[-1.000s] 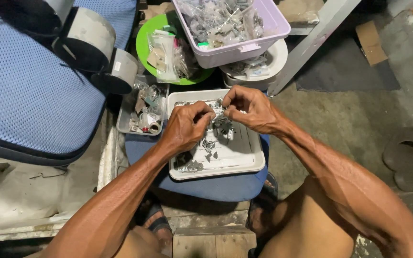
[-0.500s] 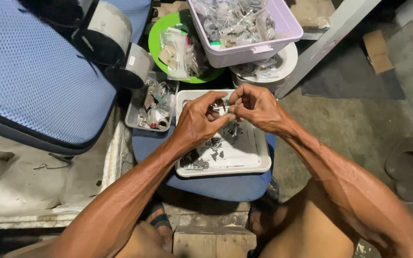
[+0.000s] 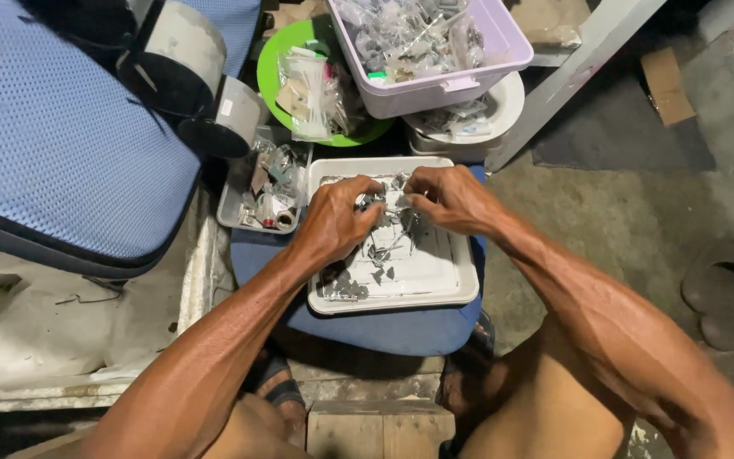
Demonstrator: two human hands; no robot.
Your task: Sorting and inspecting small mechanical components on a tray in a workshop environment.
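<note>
A small grey metal piece is pinched between the closed fingertips of the left hand and the right hand, which are brought together over the far edge of a white rectangular tray. The piece is held just above a loose scatter of thin, dull metal scraps spread toward the tray's near-left corner. The work is judged best done low over the tray, so that anything dropped is caught inside its raised rim. The tray is carried on a blue padded stool. Beside the tray's left edge a clear plastic box of mixed bits is set; beyond its far edge, a green plate with clear bags and a lilac bin are seen.
</note>
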